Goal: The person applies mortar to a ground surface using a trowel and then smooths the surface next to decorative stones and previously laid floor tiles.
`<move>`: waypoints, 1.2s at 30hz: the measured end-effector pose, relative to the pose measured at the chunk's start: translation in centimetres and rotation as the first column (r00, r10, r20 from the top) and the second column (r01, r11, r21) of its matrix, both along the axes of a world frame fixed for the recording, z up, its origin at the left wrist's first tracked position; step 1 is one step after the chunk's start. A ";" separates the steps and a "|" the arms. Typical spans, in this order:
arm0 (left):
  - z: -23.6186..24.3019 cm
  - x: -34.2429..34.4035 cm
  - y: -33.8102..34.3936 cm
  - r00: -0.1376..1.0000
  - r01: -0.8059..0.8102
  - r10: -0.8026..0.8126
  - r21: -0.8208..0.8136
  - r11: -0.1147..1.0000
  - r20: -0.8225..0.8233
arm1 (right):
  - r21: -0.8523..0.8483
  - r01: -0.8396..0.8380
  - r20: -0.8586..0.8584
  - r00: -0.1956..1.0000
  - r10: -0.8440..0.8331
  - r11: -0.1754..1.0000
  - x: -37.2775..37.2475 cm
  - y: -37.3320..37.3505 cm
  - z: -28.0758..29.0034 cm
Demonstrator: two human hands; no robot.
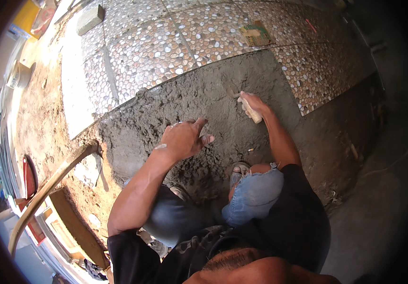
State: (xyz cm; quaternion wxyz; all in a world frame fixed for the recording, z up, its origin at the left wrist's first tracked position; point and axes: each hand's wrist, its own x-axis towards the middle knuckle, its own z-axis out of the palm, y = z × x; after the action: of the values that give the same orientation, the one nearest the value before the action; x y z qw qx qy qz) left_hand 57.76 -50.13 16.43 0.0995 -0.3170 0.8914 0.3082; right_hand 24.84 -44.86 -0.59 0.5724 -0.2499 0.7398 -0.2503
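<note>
My right hand (252, 104) is wrapped round the pale handle of a trowel (257, 117). The trowel's blade points up and left and rests on the wet grey mortar (175, 99). Lower and to the left, my left hand (181, 138) is over the rough mortar with thumb and forefinger spread apart, and nothing shows in it. Whether its fingertips touch the mortar I cannot tell. Pebble-patterned tiles (147, 52) border the mortar along its far side, and another such tile (320, 71) lies to the right.
On the far tiles lie a torn piece of cardboard (255, 35), a red stick-like thing (311, 25) and a grey block (90, 20). A long-handled tool (54, 177) leans in from the left. A bucket (19, 75) stands on bare soil. Wooden boards (78, 227) are at lower left.
</note>
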 end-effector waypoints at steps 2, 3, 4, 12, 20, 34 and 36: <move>-0.2 0.3 0.1 1.000 -0.002 0.002 0.013 1.000 -0.016 | 0.096 -0.186 0.011 0.982 0.186 0.978 -1.4 0.3 1.0; -0.2 0.3 0.1 1.000 -0.005 0.005 0.006 1.000 0.003 | 0.137 -0.284 0.037 0.959 0.282 0.949 -1.5 0.6 1.8; -0.1 0.2 0.0 1.000 -0.008 0.008 -0.003 1.000 0.023 | 0.175 -0.379 0.068 0.925 0.373 0.909 -1.6 0.9 2.5; -0.6 -0.1 0.0 1.000 0.003 -0.004 0.011 1.000 0.025 | 0.023 -0.805 -0.425 0.529 0.735 0.593 -3.2 8.5 -1.9; 0.3 -0.3 0.1 0.998 -0.005 0.002 0.041 0.999 0.067 | 0.128 -0.323 0.070 0.946 0.316 0.938 -2.5 9.3 1.2; -0.4 0.4 0.0 1.000 0.013 -0.013 0.004 1.000 0.011 | 0.188 -0.509 -0.655 0.572 0.493 0.840 2.1 15.5 2.2; -0.5 0.8 -0.3 1.000 0.002 -0.002 0.009 1.000 0.010 | 0.076 -0.377 -0.786 0.546 0.288 0.923 0.5 16.3 0.3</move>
State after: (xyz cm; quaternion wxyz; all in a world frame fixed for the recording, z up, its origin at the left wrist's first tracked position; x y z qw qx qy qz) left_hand 58.58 -50.44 15.96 0.1055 -0.3173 0.8898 0.3105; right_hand 25.39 -28.60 -0.27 0.2139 -0.4978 0.8396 -0.0396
